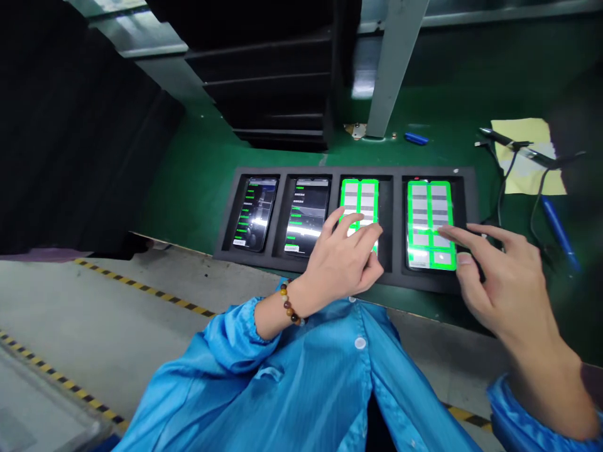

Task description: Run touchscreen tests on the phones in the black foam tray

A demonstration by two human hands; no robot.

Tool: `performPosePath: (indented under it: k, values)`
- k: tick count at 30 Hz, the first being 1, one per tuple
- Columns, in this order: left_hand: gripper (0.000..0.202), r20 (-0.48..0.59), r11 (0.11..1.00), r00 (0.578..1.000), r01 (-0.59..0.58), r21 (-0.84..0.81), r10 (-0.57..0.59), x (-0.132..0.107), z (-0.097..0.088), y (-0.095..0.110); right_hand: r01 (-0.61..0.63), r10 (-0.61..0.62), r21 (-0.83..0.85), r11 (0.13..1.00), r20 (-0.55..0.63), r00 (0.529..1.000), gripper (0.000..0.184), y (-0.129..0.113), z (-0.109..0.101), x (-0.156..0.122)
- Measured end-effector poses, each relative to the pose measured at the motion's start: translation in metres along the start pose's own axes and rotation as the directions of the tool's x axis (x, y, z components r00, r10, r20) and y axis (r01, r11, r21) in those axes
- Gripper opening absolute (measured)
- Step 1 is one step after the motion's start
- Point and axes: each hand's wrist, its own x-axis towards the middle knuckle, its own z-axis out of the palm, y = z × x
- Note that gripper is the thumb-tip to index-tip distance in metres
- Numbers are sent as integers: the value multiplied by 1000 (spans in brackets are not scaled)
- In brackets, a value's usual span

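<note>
As the black tray is borne by the green surface, phones: four are seated side by side in it.
Left hand: released, loosely bent; held over the green-lit third phone from the left; contact cannot be told.
Right hand: released, spread; index fingertip is placed at the green-lit fourth phone.
Yellow sheet: laid beyond the tray's right end.
</note>
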Motion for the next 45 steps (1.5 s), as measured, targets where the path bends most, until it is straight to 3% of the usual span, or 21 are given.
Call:
performPosePath:
  k: [5,8,11,16,21,25,30,36,42,45]
  values:
    - [41,7,998,998,62,7,-62,-6,-7,-11,-106,107,-37,994,23,994,45,7,-6,-6]
    - [40,-16,985,986,164,61,-163,-16,-16,-22,-34,33,-19,999,-30,999,43,2,2,5]
    - [40,-35,974,979,205,98,-203,-19,-17,-24,54,-55,36,998,6,998,45,-8,13,21]
    - [41,-68,991,990,125,57,-121,-2,-1,-6,115,-118,69,991,47,992,47,-19,21,31]
    - [40,-19,999,999,47,6,-47,14,8,5,-29,29,-14,999,-10,1000,44,-5,7,17]
    - [39,-50,993,993,112,33,-111,9,0,-6,-98,97,-37,995,-21,995,44,4,0,11]
    - [35,-72,966,973,229,121,-222,-4,-13,-20,-31,31,28,999,-6,1000,45,-2,12,28]
    - [36,-71,976,981,187,113,-179,8,-4,-14,60,-65,88,994,57,996,49,-9,26,45]
    - [35,-73,997,996,65,50,-61,26,10,2,-63,63,20,998,-15,998,45,8,15,30]
    - [36,-71,995,994,90,47,-86,23,6,-2,-123,123,-7,992,-26,992,46,13,10,25]
